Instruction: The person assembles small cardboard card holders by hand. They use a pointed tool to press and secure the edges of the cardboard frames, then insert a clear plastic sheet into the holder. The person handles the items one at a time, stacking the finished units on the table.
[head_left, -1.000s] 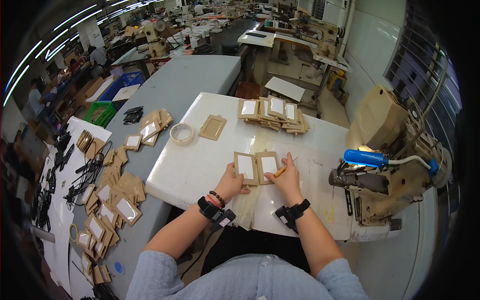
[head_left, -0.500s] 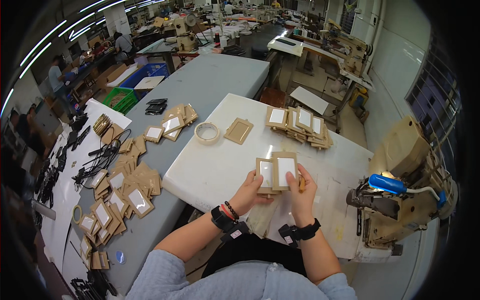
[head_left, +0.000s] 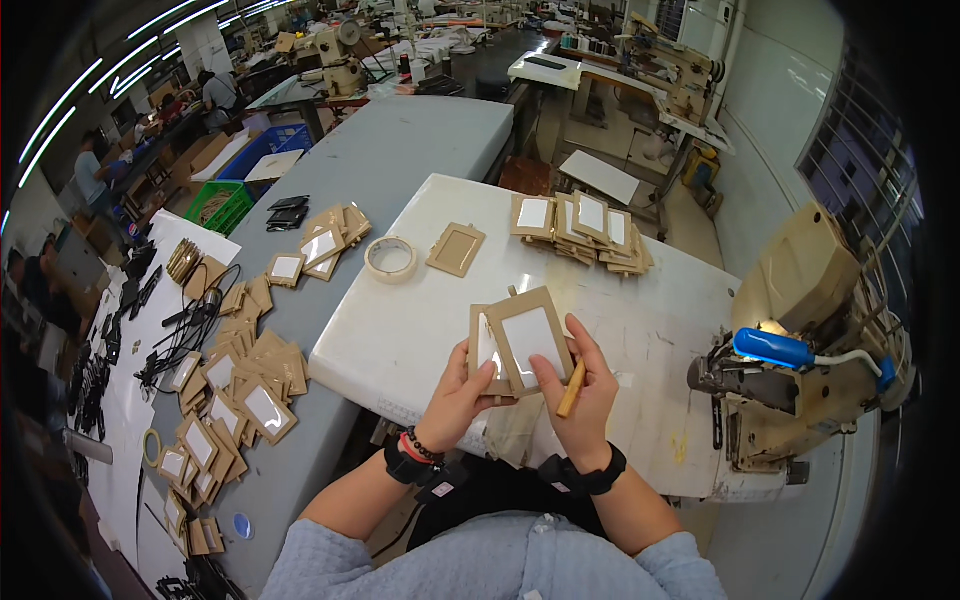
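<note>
Both hands, left hand (head_left: 455, 392) and right hand (head_left: 583, 390), grip two tan window frames (head_left: 520, 342); the right also holds a small stick (head_left: 571, 388), so the frame edges should be squared before pressing.

both hands held tan card frames (head_left: 522, 343) with clear windows above the near edge of the white counter (head_left: 640, 330). the left hand (head_left: 455, 395) gripped their lower left corner; the right hand (head_left: 583, 385) pressed the front frame and pinched a small wooden stick (head_left: 571, 388). a tape roll (head_left: 391, 259) and a single frame (head_left: 456, 249) lay near the far left corner, a frame stack (head_left: 580, 228) at the far edge.
</note>
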